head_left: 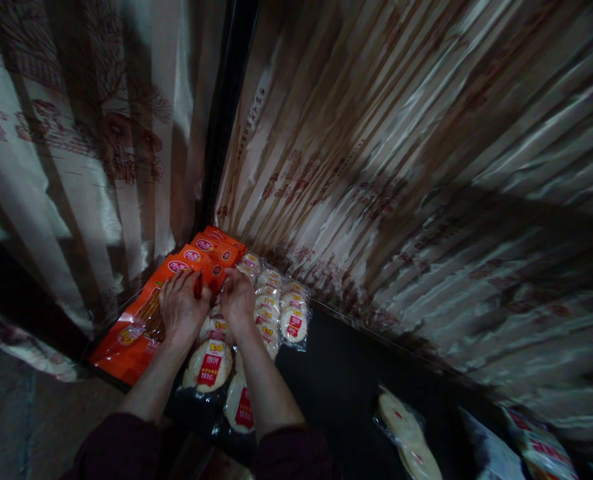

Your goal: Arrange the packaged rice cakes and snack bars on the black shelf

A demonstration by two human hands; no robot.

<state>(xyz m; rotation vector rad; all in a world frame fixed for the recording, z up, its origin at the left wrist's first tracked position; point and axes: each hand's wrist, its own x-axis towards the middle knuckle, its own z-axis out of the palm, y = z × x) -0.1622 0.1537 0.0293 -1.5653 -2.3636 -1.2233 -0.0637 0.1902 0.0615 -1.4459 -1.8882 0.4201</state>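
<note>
My left hand [182, 305] lies on an overlapping row of orange snack packets [151, 283], its fingers stretched out and a little apart over the front packet. Just to the right, my right hand [237, 300] has its fingers curled at the border between the orange packets and the clear-wrapped rice crackers [267, 313]. Whether its fingertips grip a wrapper is hidden. The crackers are round and pale with red and yellow labels, laid in overlapping rows. Two larger-looking rice cracker packs [209, 365] lie near my forearms at the front edge.
A black shelf surface [336, 373] carries the packets. Farther right lie a clear pack of pale round crackers [406, 427] and some other bags [539, 443]. Pleated printed sheeting [376, 167] rises behind, with a dark upright post [226, 113] at the corner.
</note>
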